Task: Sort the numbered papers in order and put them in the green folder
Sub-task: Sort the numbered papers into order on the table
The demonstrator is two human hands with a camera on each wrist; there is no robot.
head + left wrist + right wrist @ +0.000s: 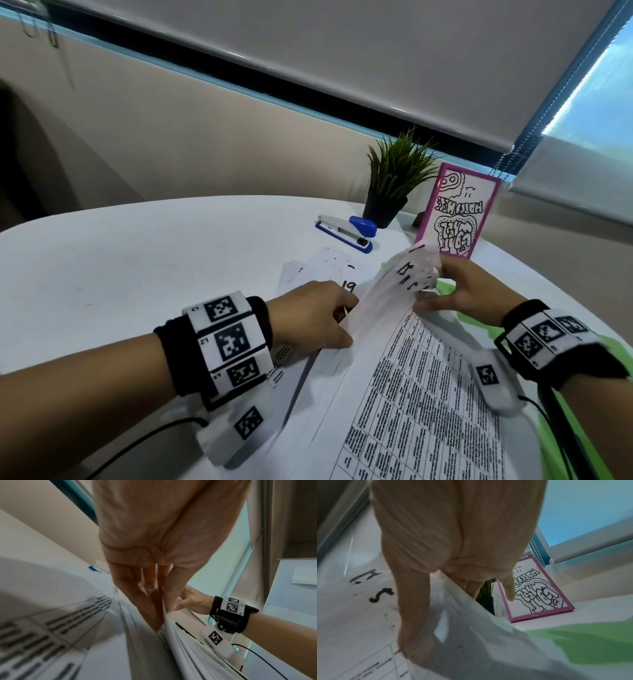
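Note:
A stack of printed papers [411, 394] lies partly lifted over the green folder [479, 325], whose green shows at the right [583, 642]. My left hand [344, 325] pinches the stack's left edge; in the left wrist view its fingers [137, 601] close on the sheet edges [169, 628]. My right hand [433, 291] grips the far top corner of the raised sheets, thumb [412, 615] on the front, other fingers behind the paper [471, 628]. Handwritten black marks show on that corner. A loose sheet marked 19 [349, 286] lies flat on the table beyond my left hand.
On the white round table [137, 257], a blue and white stapler [346, 233], a small potted plant [390, 188] and a pink-framed drawing [455, 212] stand at the far side, just behind the papers. A wall and window blind rise beyond.

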